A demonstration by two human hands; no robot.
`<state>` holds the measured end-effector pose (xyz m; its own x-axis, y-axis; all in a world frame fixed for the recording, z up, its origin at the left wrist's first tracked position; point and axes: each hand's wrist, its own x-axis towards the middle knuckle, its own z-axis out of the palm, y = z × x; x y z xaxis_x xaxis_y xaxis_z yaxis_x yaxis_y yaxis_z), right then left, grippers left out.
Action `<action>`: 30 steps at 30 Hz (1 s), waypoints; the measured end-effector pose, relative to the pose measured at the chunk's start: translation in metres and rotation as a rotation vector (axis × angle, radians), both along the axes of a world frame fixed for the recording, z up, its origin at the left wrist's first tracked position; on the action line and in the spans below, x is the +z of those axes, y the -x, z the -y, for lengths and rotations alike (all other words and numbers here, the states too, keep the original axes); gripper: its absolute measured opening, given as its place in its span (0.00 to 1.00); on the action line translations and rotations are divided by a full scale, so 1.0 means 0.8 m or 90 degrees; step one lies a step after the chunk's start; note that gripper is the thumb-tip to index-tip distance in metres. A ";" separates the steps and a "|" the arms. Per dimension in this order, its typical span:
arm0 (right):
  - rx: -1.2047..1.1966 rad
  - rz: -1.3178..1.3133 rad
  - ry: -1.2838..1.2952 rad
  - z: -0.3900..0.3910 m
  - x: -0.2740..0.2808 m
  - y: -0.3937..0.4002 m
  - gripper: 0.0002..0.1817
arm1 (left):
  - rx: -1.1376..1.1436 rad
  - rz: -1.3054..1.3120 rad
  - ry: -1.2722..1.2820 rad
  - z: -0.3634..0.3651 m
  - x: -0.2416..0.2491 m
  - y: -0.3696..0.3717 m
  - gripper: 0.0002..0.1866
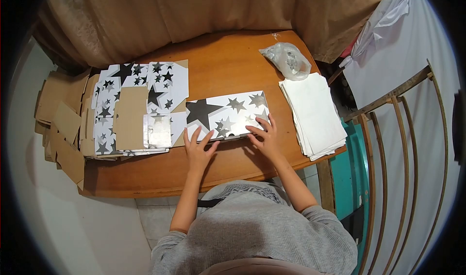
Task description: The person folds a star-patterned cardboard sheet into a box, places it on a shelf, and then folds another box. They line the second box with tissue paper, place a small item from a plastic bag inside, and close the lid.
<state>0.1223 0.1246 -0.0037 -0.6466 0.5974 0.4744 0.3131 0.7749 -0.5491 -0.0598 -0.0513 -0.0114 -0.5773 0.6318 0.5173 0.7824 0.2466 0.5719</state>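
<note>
A closed white box point(230, 111) printed with black and grey stars lies on the wooden table point(218, 56) in front of me. At its near left corner, my left hand point(198, 148) touches the edge with fingers spread. My right hand point(264, 138) rests on the near right part of the same box, its fingers also apart. Neither hand is closed round anything. Left of the box lie flat star-printed cardboard pieces point(167, 78), stacked and overlapping, one of them turned brown side up.
Plain brown cardboard pieces point(65, 124) are heaped at the table's left end. A stack of white paper point(315, 117) lies at the right, with a clear plastic bag point(289, 61) behind it. Brown curtains point(208, 8) hang behind the table. A wooden rack point(407, 124) stands at the right.
</note>
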 end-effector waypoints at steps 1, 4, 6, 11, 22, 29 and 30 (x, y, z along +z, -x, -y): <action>-0.004 0.021 -0.013 0.003 0.006 0.002 0.15 | 0.017 -0.059 0.081 -0.002 0.016 -0.009 0.23; -0.029 0.112 -0.067 0.009 0.019 0.005 0.20 | 0.014 -0.145 0.173 -0.014 0.025 -0.019 0.25; -0.028 0.135 -0.088 0.011 0.020 0.011 0.20 | -0.038 -0.180 0.168 -0.023 0.023 -0.018 0.23; 0.003 0.176 -0.130 0.012 0.013 0.022 0.21 | -0.081 -0.144 0.104 -0.040 0.000 -0.015 0.19; -0.056 0.154 -0.077 0.029 -0.007 0.027 0.16 | -0.064 -0.170 0.061 -0.041 -0.020 -0.018 0.17; -0.068 0.136 -0.086 0.037 -0.006 0.030 0.15 | -0.062 -0.154 0.059 -0.042 -0.017 -0.022 0.15; -0.069 0.163 -0.116 0.038 -0.004 0.030 0.16 | -0.063 -0.154 0.055 -0.042 -0.016 -0.022 0.15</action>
